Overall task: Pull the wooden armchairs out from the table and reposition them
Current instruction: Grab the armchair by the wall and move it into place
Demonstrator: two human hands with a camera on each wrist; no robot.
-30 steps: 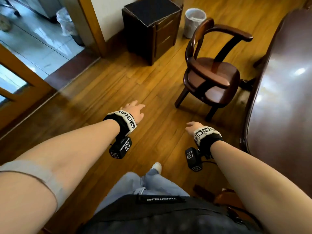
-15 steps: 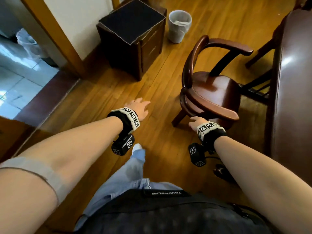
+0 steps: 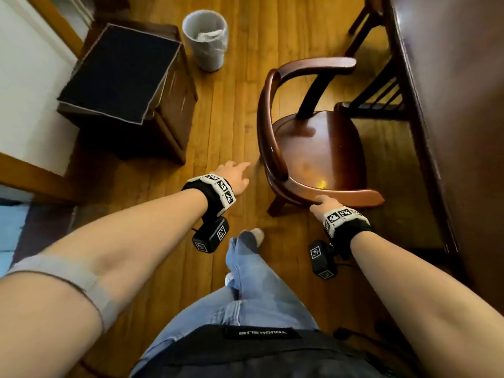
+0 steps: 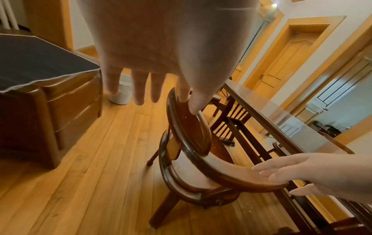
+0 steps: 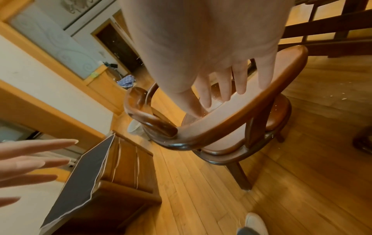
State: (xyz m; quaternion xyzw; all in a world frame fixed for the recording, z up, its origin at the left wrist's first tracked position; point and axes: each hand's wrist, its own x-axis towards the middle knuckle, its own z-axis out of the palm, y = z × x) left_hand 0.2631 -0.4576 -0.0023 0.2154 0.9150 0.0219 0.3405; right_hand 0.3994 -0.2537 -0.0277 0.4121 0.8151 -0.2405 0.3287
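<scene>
Head view: wooden armchair (image 3: 313, 148) stands on the plank floor (image 3: 234, 105), pulled clear of the dark worktop (image 3: 458, 132) at right, seat facing the worktop, curved back rail toward the person. Right hand (image 3: 326, 204) reaches the near end of the rail; whether it touches cannot be told from this angle. Left hand (image 3: 234, 177) hangs over bare floor just left of the chair, holding nothing. A dark wooden cabinet (image 3: 131, 85) with a black mat on top sits at far left, a white waste bin (image 3: 207, 39) beyond it. A second chair (image 3: 373, 85) is partly tucked under the worktop. Left wrist view: left hand (image 4: 161, 47), fingers (image 4: 138, 89) straight and slightly spread, clear of the armchair (image 4: 193, 159) below, though blur hides the tips near the rail. Right hand (image 4: 302, 173) enters from the right with fingers straight and close together over the armrest end, thumb below it, not closed on the wood. Right wrist view: right hand (image 5: 211, 55), fingers (image 5: 241, 79) extended and loosely spread just above the armrest of the armchair (image 5: 231, 124); contact uncertain. Left hand (image 5: 30, 159) at the left edge, fingers straight and apart, over the cabinet (image 5: 124, 167). A shoe (image 5: 253, 222) shows on the floor at bottom.
</scene>
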